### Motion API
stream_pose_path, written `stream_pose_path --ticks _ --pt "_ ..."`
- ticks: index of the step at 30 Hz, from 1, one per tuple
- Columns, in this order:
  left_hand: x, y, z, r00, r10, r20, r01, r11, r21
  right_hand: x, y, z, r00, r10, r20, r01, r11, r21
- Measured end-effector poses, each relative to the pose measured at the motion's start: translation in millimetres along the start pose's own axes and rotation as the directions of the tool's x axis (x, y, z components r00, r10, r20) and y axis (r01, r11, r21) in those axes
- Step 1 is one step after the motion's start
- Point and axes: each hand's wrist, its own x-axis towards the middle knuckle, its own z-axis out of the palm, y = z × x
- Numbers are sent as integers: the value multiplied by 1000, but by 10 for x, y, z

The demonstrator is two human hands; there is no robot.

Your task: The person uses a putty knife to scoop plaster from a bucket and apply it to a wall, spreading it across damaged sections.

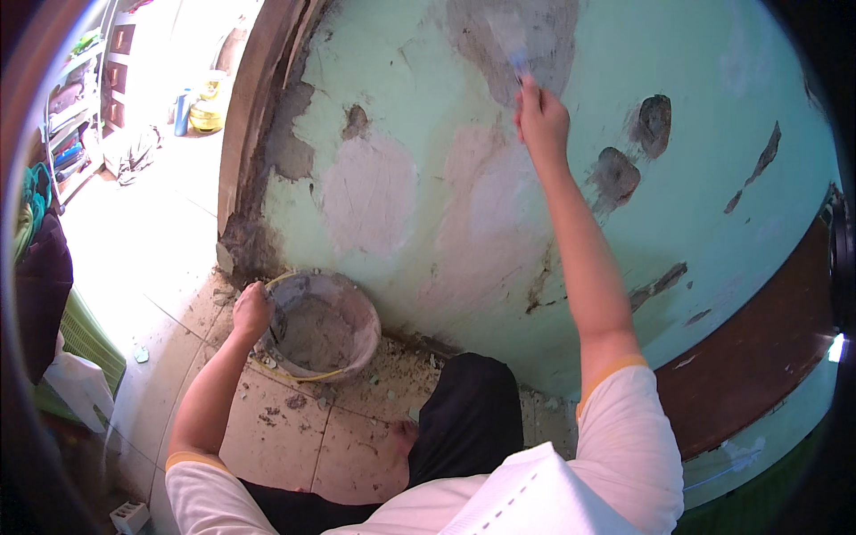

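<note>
A pale green wall (428, 53) with bare grey and whitish patches stands before me. High on it, my right hand (542, 116) is closed round the handle of a paintbrush (517, 61). Its pale head is smeared by motion and lies over a large dark grey patch (468, 40). Down on the left, my left hand (252, 310) is closed at the rim of a round bucket (364, 312), its fingertips partly hidden. Greyish paste (314, 334) lies inside that bucket. A thin dark shape shows just inside the rim beside the hand, too unclear to name.
Crumbs of plaster (294, 401) litter the tiled floor around the bucket. My dark-trousered knee (473, 401) is bent close to the wall. A worn door frame (245, 116) edges a bright opening, with a shelf rack (76, 125) beyond. A brown board (758, 339) runs along the right.
</note>
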Motion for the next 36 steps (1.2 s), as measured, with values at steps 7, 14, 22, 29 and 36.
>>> stream_pose_path --ticks 7,14,22,29,36 --pt "-7 -2 -6 1000 3 -17 -3 1000 5 -266 534 -212 997 59 -43 -70 953 -295" --pt "-2 -43 19 1000 -12 -13 12 1000 -21 -106 285 -138 996 -90 -9 88 987 -138" --pt "41 37 -8 1000 -8 1 8 1000 -24 -155 882 -620 996 -24 -81 -8 927 -375" --pt "-8 -13 20 1000 -5 -28 4 1000 -20 28 167 -568 997 57 -49 -59 997 -47" --pt "-31 12 -42 1000 18 -2 -18 1000 2 -538 651 -645 970 237 -50 -242 965 -106"
